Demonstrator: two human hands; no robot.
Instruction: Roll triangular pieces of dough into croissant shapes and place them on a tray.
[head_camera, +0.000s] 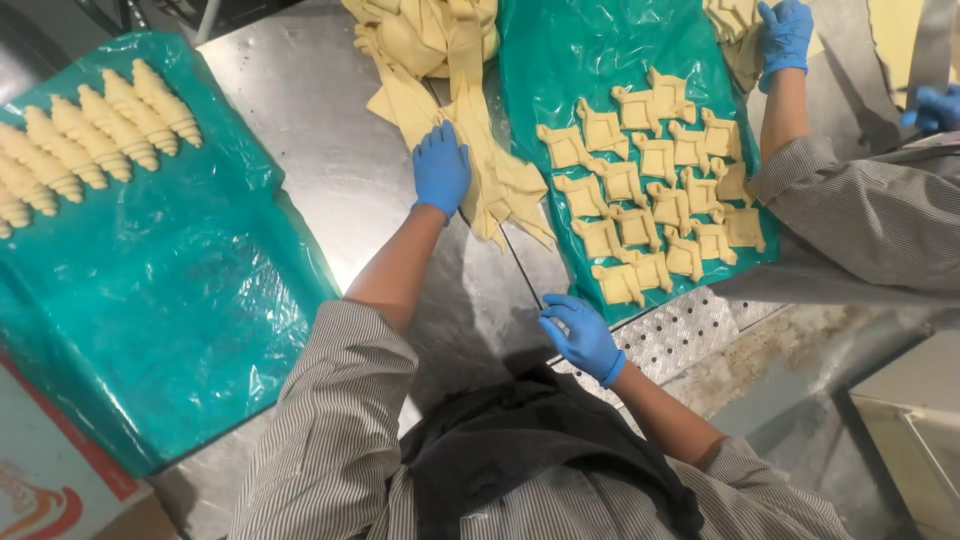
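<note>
My left hand (441, 168), in a blue glove, rests flat on a heap of raw dough strips (470, 150) on the steel table (320, 140). My right hand (581, 335), also gloved, hovers with fingers curled at the near edge of a tray lined with green plastic (540, 60), holding nothing. On that green sheet lie several folded square pastries (655, 185) in rows. More piled dough (430, 35) sits at the far end of the strips.
A second green-lined tray (150, 300) at the left carries a row of shaped croissants (95, 135). Another person's gloved hand (785, 35) and striped sleeve (870, 210) reach in from the right. A perforated metal tray edge (675, 335) shows near my right hand.
</note>
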